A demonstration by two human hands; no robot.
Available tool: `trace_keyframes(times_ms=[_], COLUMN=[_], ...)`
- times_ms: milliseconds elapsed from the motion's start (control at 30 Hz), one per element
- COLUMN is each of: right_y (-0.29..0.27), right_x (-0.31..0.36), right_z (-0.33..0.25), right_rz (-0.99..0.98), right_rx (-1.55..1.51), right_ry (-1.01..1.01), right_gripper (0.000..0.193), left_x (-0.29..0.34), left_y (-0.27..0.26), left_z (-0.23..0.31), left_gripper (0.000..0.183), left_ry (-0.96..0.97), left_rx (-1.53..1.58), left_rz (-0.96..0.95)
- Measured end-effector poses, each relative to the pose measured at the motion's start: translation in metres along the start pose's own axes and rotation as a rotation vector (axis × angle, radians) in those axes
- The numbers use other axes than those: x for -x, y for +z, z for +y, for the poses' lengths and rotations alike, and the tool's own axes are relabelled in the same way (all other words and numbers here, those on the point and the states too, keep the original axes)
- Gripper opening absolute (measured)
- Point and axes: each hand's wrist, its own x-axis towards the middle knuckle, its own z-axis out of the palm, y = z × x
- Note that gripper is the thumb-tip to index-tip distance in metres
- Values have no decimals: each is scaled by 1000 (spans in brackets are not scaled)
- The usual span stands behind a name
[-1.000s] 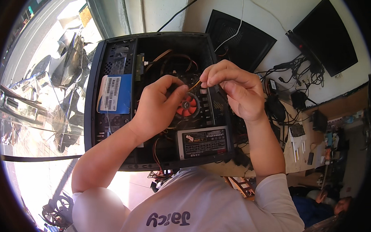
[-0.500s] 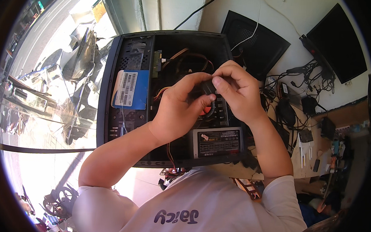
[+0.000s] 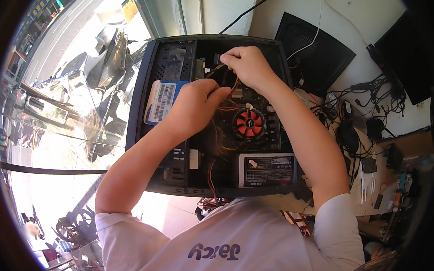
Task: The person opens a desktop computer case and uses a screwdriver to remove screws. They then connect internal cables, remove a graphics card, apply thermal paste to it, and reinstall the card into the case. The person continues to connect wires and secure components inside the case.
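An open black computer case (image 3: 140,90) lies on its side before me, its inside facing up. My right hand (image 3: 247,67) is over its far part, thumb and fingers pinched on a bundle of thin coloured cables (image 3: 235,85). My left hand (image 3: 193,104) is closed just nearer and to the left, thumb tip next to these cables; what its fingers hold is hidden. Below the hands a red cooling fan (image 3: 249,123) sits on the dark motherboard. The power supply (image 3: 267,170), with a black label, fills the near right corner. A blue and white labelled packet (image 3: 162,101) lies on the drive bay.
Beyond the case's right side leans a black panel (image 3: 303,61), and a dark monitor (image 3: 403,57) stands further right. Tangled black cables and adapters (image 3: 348,133) cover the bench on the right. Parked motorbikes (image 3: 100,68) stand outside at the left.
Both hands have moved away from over the fan, the right one to the far part of the case. The red fan is uncovered. The small dark block between my fingers is no longer clearly visible.
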Motion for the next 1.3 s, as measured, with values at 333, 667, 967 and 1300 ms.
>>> trace_keyframes(times_ms=[333, 667, 967, 1300], right_y=[14, 22, 20, 21], right_x=[-71, -72, -63, -65], right_z=[49, 48, 41, 42], right_rz=[-314, -351, -321, -327], right_rx=[39, -35, -69, -73], right_ry=[77, 118, 134, 144], right_gripper=[30, 29, 25, 25], left_x=[-15, -14, -15, -15], left_y=[19, 18, 19, 19], left_z=[-46, -42, -40, -43], left_gripper=[28, 26, 24, 23], left_ry=[318, 323, 363, 350], left_rx=[-331, -361, -373, -348], left_rz=[-43, -29, -10, -13])
